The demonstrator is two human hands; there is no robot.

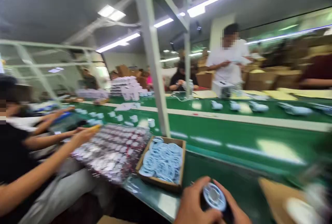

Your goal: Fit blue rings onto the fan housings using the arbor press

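Low in the view, a round part [214, 197] with a light blue ringed face and a dark body sits between my two hands. From the left side, my left hand [190, 203] wraps its fingers and thumb around it. My right hand [234, 205] closes on its other side, with a finger along the edge. The lower part of both hands is cut off by the frame. Just beyond my left hand stands a cardboard box [182, 168] heaped with light blue ring-shaped pieces [163, 160].
A green conveyor [233, 141] carries several light blue parts. A metal post [154, 61] rises behind the box. Left are a tray of shiny parts [116, 148] and a co-worker's arm [52, 161]. Blurred cardboard [280, 196] lies right. Other people work across the belt.
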